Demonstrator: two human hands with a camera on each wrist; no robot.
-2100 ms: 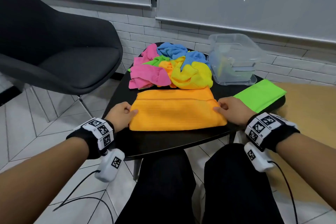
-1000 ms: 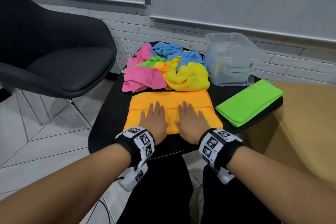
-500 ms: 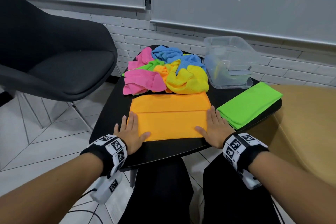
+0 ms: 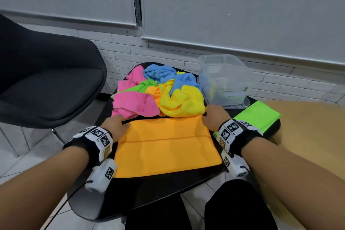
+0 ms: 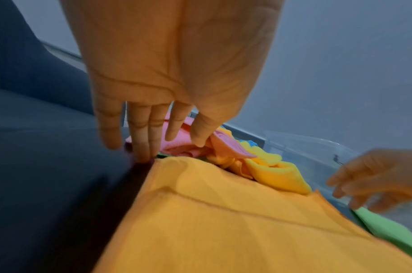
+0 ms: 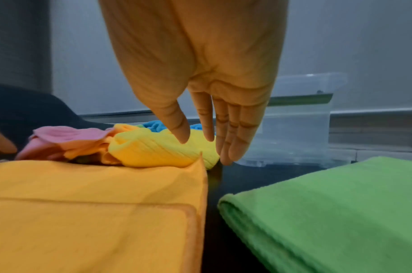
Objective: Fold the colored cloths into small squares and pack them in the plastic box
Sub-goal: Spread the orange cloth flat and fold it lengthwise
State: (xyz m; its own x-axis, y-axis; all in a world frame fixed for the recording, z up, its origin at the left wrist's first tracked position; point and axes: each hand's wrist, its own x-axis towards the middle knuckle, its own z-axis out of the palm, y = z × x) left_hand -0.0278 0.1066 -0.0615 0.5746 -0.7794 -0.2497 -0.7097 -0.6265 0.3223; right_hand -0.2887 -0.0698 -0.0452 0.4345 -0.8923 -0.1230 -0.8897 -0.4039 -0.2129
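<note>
An orange cloth (image 4: 164,147) lies flat on the black table (image 4: 149,188), folded once so a seam runs across it. My left hand (image 4: 115,125) is at its far left corner, fingers (image 5: 141,153) straight and tips down on the table beside the corner. My right hand (image 4: 211,115) is at the far right corner, fingers (image 6: 228,147) straight and pointing down just past the cloth's edge. Neither hand holds anything. Behind the orange cloth (image 6: 95,203) sits a loose pile of cloths (image 4: 158,95) in pink, blue, yellow, green and orange. The clear plastic box (image 4: 224,82) stands at the back right.
A folded green cloth (image 4: 257,115) lies at the table's right edge, close to my right wrist. A dark chair (image 4: 46,80) stands to the left of the table. A white brick wall runs behind. My legs are under the near edge.
Both hands left the near corners of the orange cloth and moved forward to its far corners. The cloth itself has stayed flat and in place.
</note>
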